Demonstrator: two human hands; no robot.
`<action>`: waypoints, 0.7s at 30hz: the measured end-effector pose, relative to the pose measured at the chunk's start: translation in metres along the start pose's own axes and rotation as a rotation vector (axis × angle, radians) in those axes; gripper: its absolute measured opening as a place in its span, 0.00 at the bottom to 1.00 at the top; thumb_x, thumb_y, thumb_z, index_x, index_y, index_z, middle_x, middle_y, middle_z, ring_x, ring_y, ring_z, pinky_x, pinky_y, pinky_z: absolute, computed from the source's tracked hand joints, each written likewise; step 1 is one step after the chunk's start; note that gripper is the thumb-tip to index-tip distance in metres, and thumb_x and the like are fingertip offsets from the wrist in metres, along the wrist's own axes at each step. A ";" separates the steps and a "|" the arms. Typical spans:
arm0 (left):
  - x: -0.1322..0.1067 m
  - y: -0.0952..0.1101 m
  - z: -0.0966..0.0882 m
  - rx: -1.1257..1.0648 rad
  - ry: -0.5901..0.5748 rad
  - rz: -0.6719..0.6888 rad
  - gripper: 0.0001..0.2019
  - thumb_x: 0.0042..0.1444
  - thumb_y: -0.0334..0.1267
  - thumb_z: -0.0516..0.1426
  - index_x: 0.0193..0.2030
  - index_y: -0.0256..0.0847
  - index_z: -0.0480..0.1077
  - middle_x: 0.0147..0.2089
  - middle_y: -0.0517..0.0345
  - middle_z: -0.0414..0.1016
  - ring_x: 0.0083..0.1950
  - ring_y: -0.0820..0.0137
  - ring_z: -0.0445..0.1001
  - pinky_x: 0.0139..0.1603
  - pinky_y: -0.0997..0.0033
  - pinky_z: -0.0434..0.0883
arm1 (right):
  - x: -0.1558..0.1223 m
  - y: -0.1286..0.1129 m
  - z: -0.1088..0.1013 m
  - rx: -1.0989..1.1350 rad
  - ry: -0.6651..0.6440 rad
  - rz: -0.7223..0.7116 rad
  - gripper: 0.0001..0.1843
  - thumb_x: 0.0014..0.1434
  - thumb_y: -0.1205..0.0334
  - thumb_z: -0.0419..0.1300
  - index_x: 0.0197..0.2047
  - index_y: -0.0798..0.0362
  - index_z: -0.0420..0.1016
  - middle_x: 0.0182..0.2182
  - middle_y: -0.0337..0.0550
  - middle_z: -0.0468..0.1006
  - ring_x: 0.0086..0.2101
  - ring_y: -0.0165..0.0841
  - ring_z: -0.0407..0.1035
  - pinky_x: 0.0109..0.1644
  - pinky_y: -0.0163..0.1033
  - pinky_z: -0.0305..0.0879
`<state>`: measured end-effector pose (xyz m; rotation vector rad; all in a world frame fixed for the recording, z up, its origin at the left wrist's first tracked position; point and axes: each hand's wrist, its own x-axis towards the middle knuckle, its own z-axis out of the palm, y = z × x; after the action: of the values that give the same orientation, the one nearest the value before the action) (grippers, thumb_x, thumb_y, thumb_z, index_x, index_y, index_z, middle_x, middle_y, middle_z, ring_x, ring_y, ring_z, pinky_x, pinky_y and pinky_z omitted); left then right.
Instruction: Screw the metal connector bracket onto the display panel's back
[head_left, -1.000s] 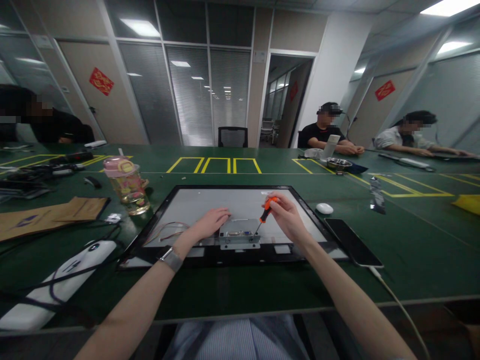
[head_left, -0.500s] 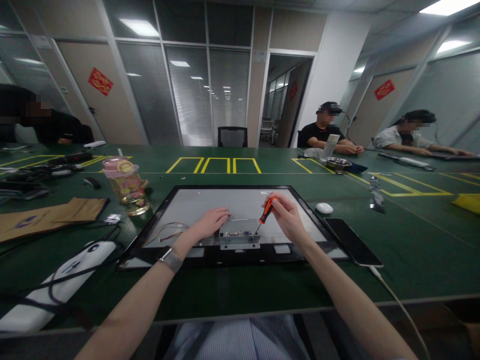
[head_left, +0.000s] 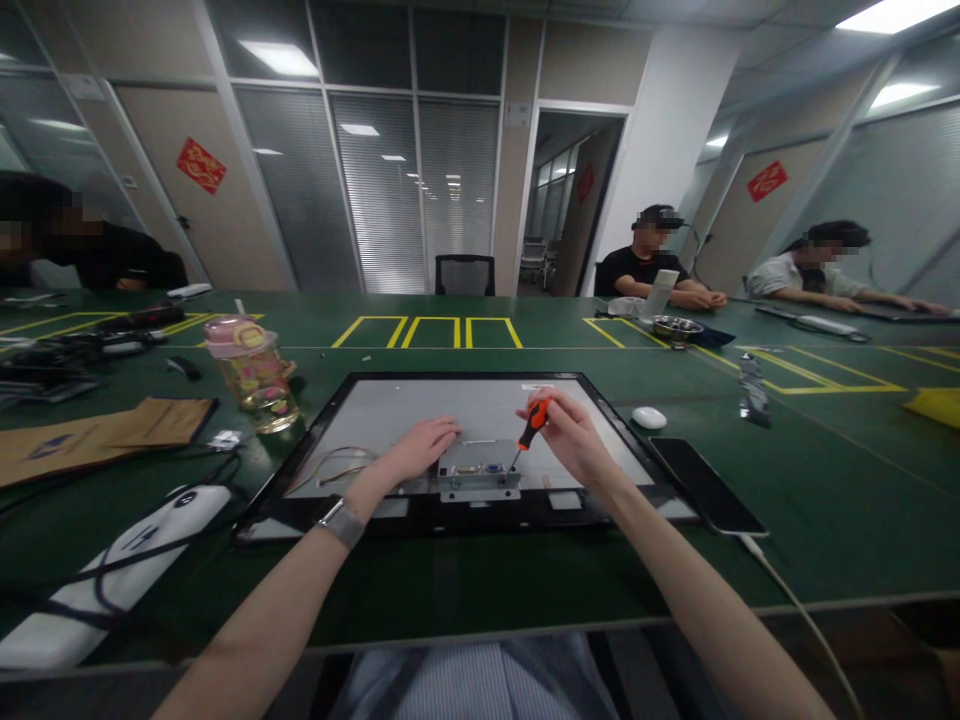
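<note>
I see a long green counter [head_left: 825, 480] marked with yellow outlines [head_left: 427, 331]. Behind it stands an empty black chair [head_left: 465, 273] before glass partitions with closed blinds [head_left: 382, 190]. An open doorway [head_left: 574, 200] beside a white pillar [head_left: 667, 130] leads into a dim corridor. Red ornaments [head_left: 201, 165] hang on the beige wall panels left and right. Ceiling panels [head_left: 281, 55] give cool, even light.

A screwdriver [head_left: 529, 430] with an orange-and-black handle stands tilted, tip down on the right end of a small grey metal box [head_left: 480, 472] with two ports. The box sits on a black-framed panel [head_left: 420, 415] lying flat near the table's near edge.
</note>
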<state>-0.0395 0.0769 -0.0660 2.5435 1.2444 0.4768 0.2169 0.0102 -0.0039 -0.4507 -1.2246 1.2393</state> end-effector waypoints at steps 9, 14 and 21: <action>-0.002 0.005 -0.002 -0.007 -0.006 -0.020 0.20 0.64 0.46 0.40 0.54 0.43 0.65 0.61 0.55 0.62 0.62 0.66 0.57 0.63 0.59 0.49 | -0.001 -0.002 0.002 0.007 0.016 0.049 0.11 0.54 0.54 0.60 0.40 0.48 0.73 0.35 0.41 0.77 0.39 0.36 0.71 0.53 0.51 0.61; -0.002 0.005 -0.003 -0.005 0.001 0.001 0.20 0.64 0.45 0.40 0.54 0.42 0.65 0.61 0.54 0.62 0.62 0.66 0.57 0.63 0.62 0.51 | -0.001 -0.005 0.004 0.038 -0.002 0.032 0.05 0.52 0.56 0.62 0.33 0.47 0.74 0.34 0.38 0.75 0.38 0.33 0.70 0.54 0.50 0.60; 0.000 0.001 0.000 0.004 0.003 0.002 0.20 0.64 0.45 0.40 0.54 0.43 0.65 0.61 0.55 0.62 0.62 0.67 0.58 0.62 0.62 0.51 | -0.001 -0.002 -0.002 0.025 -0.031 0.066 0.10 0.55 0.55 0.59 0.41 0.46 0.73 0.33 0.40 0.75 0.38 0.34 0.71 0.55 0.51 0.58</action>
<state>-0.0385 0.0764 -0.0656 2.5483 1.2447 0.4794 0.2197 0.0088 -0.0031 -0.4576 -1.2274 1.3207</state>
